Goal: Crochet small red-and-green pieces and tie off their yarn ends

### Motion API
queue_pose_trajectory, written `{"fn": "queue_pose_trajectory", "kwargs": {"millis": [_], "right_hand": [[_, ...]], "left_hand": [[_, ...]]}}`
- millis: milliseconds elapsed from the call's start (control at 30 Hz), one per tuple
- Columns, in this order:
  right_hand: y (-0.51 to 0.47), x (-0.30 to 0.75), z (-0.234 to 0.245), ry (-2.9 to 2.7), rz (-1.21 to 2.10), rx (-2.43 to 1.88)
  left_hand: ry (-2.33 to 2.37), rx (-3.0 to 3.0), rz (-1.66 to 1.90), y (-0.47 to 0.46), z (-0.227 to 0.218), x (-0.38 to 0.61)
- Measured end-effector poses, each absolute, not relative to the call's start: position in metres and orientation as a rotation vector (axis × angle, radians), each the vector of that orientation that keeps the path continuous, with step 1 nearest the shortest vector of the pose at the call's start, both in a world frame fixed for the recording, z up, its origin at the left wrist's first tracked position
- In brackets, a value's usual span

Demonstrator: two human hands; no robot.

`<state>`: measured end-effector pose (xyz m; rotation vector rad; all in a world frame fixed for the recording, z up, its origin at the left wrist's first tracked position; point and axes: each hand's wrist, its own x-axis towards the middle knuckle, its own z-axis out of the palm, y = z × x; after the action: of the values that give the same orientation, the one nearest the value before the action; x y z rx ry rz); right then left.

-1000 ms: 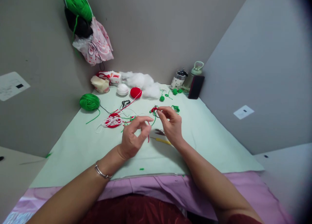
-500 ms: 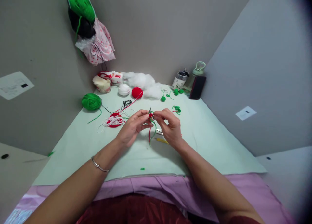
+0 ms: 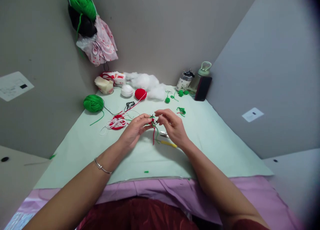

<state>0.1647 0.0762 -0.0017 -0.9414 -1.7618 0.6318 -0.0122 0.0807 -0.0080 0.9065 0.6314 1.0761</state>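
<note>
Pinched between the thumb and fingers of my left hand is a small red and green yarn piece with black strands on it. Red and green tail ends dangle from it over the table. My right hand hovers just to its right, fingers bent and tips apart, beside the black strands; no held thing shows in it. Under that hand lie a pair of scissors, partly hidden, and a yellow-handled crochet hook.
Left of my hands are a red and white yarn bundle, black yarn and a green yarn ball. Farther back are white and red balls, stuffing, a bottle and a phone. Green scraps lie right.
My right hand's fingertips have come off the yarn piece and spread apart. The piece, still in my left hand, has shifted slightly left, and more of the crochet hook's handle shows.
</note>
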Motion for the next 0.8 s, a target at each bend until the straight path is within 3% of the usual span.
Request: {"fn": "queue_pose_trajectory", "kwargs": {"millis": [267,500,800], "right_hand": [[0.082,0.173,0.001,-1.899,0.683,-0.886],[0.077,0.179,0.017,-1.837,0.758,-0.955],[0.080,0.176,0.006,-1.919,0.603,-1.001]], "left_hand": [[0.610,0.931,0.927,0.081,-0.007,-0.012],[0.709,0.902,1.027,0.084,-0.009,-0.015],[0.739,0.999,0.932,0.080,-0.007,-0.011]]}}
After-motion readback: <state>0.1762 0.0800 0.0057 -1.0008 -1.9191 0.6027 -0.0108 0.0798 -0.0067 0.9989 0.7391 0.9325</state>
